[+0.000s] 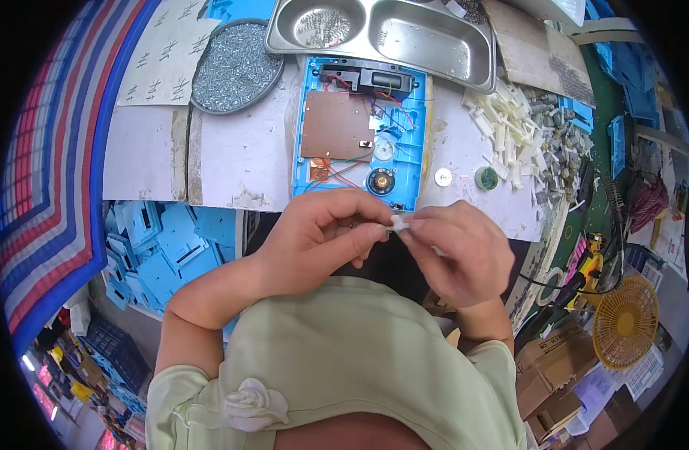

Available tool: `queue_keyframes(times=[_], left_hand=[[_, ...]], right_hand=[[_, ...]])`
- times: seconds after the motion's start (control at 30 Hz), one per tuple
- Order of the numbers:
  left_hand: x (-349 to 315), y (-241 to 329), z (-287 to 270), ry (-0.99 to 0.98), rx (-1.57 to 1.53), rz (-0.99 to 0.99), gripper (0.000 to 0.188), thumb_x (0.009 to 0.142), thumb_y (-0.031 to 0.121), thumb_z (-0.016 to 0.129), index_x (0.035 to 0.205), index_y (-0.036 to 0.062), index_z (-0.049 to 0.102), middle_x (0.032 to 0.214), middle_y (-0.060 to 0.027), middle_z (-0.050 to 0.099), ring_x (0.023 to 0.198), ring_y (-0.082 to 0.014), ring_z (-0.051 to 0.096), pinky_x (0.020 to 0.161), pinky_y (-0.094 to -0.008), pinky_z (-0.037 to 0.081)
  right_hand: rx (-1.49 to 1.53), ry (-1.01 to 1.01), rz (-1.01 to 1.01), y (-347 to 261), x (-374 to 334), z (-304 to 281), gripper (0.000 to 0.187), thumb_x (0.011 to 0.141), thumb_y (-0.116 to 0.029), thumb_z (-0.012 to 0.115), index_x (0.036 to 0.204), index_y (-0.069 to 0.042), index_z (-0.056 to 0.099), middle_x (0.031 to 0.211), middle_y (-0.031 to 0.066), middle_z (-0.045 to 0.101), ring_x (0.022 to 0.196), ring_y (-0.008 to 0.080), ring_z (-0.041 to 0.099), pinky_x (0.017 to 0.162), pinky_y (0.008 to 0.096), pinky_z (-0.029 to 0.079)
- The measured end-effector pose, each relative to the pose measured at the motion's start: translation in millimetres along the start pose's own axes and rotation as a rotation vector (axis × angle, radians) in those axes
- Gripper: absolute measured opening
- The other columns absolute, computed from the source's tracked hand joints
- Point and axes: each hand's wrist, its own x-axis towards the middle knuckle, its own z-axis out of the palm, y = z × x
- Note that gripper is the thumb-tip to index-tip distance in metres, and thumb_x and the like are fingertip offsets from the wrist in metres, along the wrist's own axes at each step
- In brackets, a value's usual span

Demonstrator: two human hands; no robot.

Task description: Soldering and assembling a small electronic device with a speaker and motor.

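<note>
Both my hands meet in front of the bench, pinching a small white plastic part (399, 223) between the fingertips. My left hand (318, 236) is closed on its left side, with the thumb and index finger together. From the right, my right hand (464, 251) grips the same part with thumb and fingers. Just beyond the hands lies an open blue plastic housing (413, 161). It holds a brown circuit board (335, 124), a round black speaker (380, 181), a white disc (384, 150) and loose red, blue and dark wires.
A round grey tray of screws (238, 67) sits far left beside a steel two-part tray (434, 45). Heaped at right are white plastic parts (502, 124) and small grey metal parts (558, 142). A white wheel (443, 177) and a green-topped round piece (486, 178) lie nearby. Blue housings (164, 244) fill the lower left.
</note>
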Motion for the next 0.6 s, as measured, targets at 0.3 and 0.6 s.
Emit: queue_keyframes(times=[0.3, 0.6], left_hand=[[1, 8, -6, 0.026, 0.094, -0.027, 0.018, 0.099, -0.003, 0.063, 0.117, -0.0049, 0.064, 0.101, -0.0075, 0.065, 0.075, -0.0086, 0.062, 0.066, -0.0238, 0.053], [15, 23, -15, 0.109, 1.091, 0.57, 0.024, 0.083, 0.008, 0.081, 0.102, 0.0059, 0.067, 0.098, -0.0074, 0.064, 0.08, -0.0206, 0.063, 0.068, -0.0346, 0.05]], right_hand=[[0.076, -0.111, 0.014, 15, -18, -10, 0.042, 0.074, 0.0, 0.085, 0.113, 0.0, 0.072, 0.095, 0.0149, 0.075, 0.071, 0.026, 0.07, 0.061, 0.0325, 0.055], [0.884, 0.165, 0.732, 18, -39, -1, 0.034, 0.088, 0.0, 0.074, 0.12, 0.009, 0.065, 0.096, 0.0178, 0.073, 0.08, 0.0217, 0.072, 0.07, 0.0316, 0.059]])
